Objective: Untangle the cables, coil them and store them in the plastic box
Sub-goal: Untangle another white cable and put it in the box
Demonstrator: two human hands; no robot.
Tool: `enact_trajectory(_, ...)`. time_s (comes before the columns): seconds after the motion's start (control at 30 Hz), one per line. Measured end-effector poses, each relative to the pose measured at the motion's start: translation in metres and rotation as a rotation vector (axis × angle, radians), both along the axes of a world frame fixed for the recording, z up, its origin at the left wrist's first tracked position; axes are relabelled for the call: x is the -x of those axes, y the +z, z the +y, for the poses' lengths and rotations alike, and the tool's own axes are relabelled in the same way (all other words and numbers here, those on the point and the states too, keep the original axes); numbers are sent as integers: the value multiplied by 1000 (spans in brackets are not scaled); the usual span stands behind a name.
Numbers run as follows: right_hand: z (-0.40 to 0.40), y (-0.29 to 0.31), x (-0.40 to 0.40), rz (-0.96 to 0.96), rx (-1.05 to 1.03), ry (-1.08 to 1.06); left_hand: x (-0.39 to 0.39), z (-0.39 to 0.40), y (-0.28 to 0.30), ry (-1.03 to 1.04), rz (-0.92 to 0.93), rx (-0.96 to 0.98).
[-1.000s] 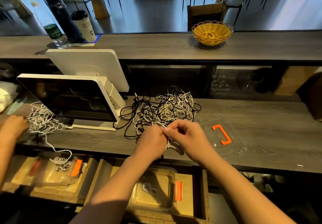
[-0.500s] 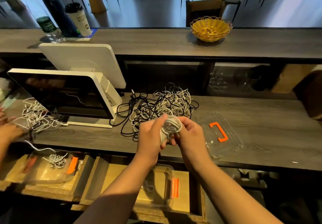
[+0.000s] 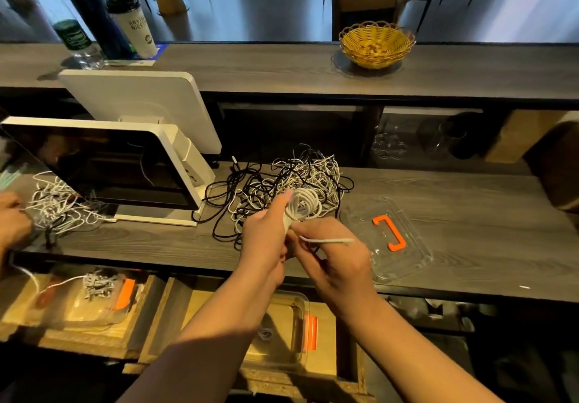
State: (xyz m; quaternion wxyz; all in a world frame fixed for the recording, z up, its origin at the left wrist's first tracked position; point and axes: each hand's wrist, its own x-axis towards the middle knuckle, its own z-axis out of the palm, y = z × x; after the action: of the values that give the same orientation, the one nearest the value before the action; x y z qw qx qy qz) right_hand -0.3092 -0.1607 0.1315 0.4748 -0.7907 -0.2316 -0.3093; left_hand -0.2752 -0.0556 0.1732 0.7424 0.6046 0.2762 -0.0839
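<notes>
My left hand grips a coiled white cable above the desk; my right hand pinches its loose tail. Light, floppy, springy: I'd hold it across the bundled loops.

You stand at a dark wood counter with a higher shelf behind it. A yellow basket, a cup and bottles sit on the shelf. Past it you see a shiny grey floor, chairs and soft daylight.
</notes>
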Motion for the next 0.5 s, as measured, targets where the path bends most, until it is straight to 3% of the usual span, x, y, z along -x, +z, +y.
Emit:
enact_trajectory(0.17, -5, 10, -15, -237, 313, -214, -4, 7, -5, -231, -181, -185)
enact_trajectory(0.23, -11, 16, -19, -205, 372, -246, -4, 9, -6, -407, -255, -383)
enact_trajectory(0.33, -16, 27, -19, 32, 300, -77, -3, 8, -2, -555, -265, -613)
enact_trajectory(0.4, -18, 36, -17, 200, 180, -38, -1, 5, 2, -489, -227, -496)
enact_trajectory(0.5, -21, 46, -18, 273, 110, -104, 4, 3, 6, -374, -209, -162)
